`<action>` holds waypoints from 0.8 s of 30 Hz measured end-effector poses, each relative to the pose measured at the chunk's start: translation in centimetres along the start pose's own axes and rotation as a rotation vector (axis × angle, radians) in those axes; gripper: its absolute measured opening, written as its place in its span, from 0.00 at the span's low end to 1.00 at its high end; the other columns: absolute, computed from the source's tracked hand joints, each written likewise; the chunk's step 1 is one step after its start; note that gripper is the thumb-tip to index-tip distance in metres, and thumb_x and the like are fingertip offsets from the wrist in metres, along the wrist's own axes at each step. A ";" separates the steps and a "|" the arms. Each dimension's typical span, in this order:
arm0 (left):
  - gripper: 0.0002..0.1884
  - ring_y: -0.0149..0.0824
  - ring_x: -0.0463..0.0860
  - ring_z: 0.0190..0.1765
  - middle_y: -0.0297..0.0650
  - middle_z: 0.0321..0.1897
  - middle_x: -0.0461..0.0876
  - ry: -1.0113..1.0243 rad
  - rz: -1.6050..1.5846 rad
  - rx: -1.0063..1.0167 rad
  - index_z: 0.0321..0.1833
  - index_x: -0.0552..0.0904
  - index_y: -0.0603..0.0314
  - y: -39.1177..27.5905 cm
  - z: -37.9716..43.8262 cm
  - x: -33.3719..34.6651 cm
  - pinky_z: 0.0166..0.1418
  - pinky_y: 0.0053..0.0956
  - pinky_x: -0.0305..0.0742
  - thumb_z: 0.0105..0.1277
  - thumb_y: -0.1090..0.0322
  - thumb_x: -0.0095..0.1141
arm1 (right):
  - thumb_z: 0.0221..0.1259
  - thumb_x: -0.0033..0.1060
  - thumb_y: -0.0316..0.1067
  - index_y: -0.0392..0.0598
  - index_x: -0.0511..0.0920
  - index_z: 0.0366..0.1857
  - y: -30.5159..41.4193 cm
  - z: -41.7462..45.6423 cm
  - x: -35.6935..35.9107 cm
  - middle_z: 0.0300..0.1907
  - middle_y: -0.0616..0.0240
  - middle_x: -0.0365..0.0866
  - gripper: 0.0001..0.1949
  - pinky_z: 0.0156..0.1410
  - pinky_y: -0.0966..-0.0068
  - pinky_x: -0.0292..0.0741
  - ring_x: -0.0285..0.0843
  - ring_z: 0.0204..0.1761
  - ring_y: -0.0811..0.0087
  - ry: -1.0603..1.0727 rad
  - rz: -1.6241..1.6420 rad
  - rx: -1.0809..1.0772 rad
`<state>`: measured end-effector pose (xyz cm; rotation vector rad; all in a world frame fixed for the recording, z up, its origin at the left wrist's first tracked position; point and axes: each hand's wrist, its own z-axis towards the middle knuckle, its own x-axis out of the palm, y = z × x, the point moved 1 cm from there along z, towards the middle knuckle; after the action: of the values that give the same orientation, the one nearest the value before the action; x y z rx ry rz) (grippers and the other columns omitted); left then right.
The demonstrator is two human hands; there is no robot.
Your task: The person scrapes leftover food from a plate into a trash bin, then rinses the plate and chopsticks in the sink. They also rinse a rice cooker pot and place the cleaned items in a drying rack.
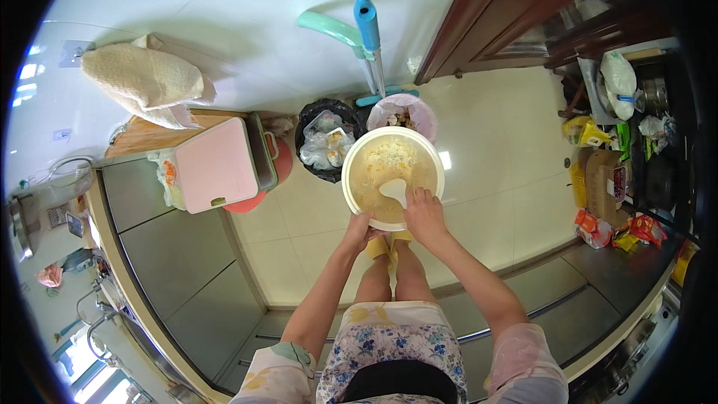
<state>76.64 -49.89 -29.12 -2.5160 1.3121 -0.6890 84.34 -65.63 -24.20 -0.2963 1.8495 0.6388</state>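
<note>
Before me I see a round white bowl [348,179] with a pale, cloudy, grainy mixture and yellowish bits inside. My left hand [362,231] grips its near left rim, fingers tucked underneath. In my right hand [424,214], at the near right of the bowl, is the handle of a white paddle-like spoon [394,189], whose broad head lies over the mixture. Just beyond the bowl's far rim stands a pink-lined bin [426,114] with food scraps in it. Left of that bin is a black-lined bin [307,123] filled with clear plastic bags.
Two long-handled tools with a blue handle [367,25] and a green handle [328,27] lean on the wall. Pink [216,165] and wooden [151,132] boards stand at left, near a hanging towel [148,76]. Packages and a cardboard box [600,185] sit at right; a brown door [505,17] stands beyond.
</note>
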 end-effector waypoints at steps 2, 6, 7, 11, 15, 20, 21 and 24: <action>0.23 0.47 0.84 0.38 0.55 0.46 0.77 -0.001 0.026 0.031 0.57 0.66 0.75 -0.7 -1.3 1.4 0.34 0.35 0.84 0.59 0.69 0.42 | 0.49 0.61 0.29 0.35 0.69 0.50 -0.7 0.4 1.6 0.38 0.52 0.76 0.22 0.41 0.65 0.77 0.80 0.36 0.56 0.156 -0.044 0.010; 0.24 0.48 0.84 0.39 0.55 0.46 0.77 -0.042 0.069 0.095 0.59 0.63 0.71 -0.5 -2.6 3.3 0.34 0.36 0.85 0.58 0.70 0.41 | 0.54 0.53 0.25 0.32 0.68 0.55 -1.3 0.6 -0.2 0.38 0.51 0.76 0.22 0.34 0.71 0.80 0.82 0.33 0.63 0.166 -0.133 0.016; 0.24 0.48 0.84 0.40 0.55 0.46 0.77 -0.062 0.032 0.089 0.60 0.63 0.70 -0.3 -2.6 3.5 0.35 0.36 0.86 0.58 0.70 0.41 | 0.54 0.52 0.25 0.32 0.67 0.57 -1.2 0.9 -1.5 0.37 0.51 0.76 0.23 0.33 0.72 0.81 0.82 0.32 0.63 0.144 -0.114 0.037; 0.24 0.50 0.83 0.44 0.56 0.47 0.77 -0.097 -0.051 0.064 0.60 0.63 0.70 0.0 -3.2 4.5 0.40 0.39 0.86 0.58 0.70 0.41 | 0.55 0.50 0.23 0.27 0.60 0.61 -2.2 2.3 -5.7 0.39 0.48 0.76 0.27 0.33 0.71 0.82 0.84 0.32 0.59 0.139 -0.049 0.158; 0.25 0.49 0.83 0.44 0.56 0.46 0.77 -0.036 -0.055 -0.009 0.58 0.65 0.76 0.2 -3.7 4.6 0.43 0.40 0.86 0.58 0.70 0.42 | 0.56 0.49 0.23 0.26 0.62 0.59 -3.1 4.7 -3.9 0.41 0.47 0.77 0.25 0.34 0.73 0.82 0.84 0.33 0.60 0.098 -0.101 0.203; 0.26 0.48 0.83 0.41 0.54 0.43 0.79 0.016 -0.039 0.010 0.57 0.65 0.78 1.1 -3.3 3.0 0.40 0.39 0.85 0.54 0.71 0.44 | 0.57 0.47 0.24 0.26 0.69 0.51 -3.0 6.1 -2.8 0.40 0.46 0.78 0.18 0.40 0.70 0.82 0.84 0.37 0.57 0.138 -0.032 0.205; 0.27 0.47 0.83 0.40 0.53 0.42 0.79 0.006 -0.026 0.012 0.58 0.65 0.77 0.9 -3.5 2.6 0.39 0.39 0.85 0.53 0.71 0.45 | 0.57 0.47 0.23 0.27 0.71 0.48 -2.9 6.5 -3.6 0.41 0.44 0.78 0.16 0.42 0.68 0.82 0.83 0.39 0.55 0.177 0.016 0.198; 0.31 0.46 0.83 0.38 0.51 0.42 0.78 -0.056 0.114 0.142 0.61 0.62 0.69 0.0 -4.2 2.5 0.35 0.41 0.85 0.49 0.71 0.47 | 0.55 0.48 0.22 0.30 0.75 0.43 -3.5 7.5 -4.6 0.43 0.42 0.79 0.12 0.48 0.63 0.79 0.82 0.44 0.52 0.339 0.112 0.209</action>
<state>75.76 -51.81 -24.73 -2.3119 1.3266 -0.6583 93.66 -64.77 -22.79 -0.1704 2.2519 0.4858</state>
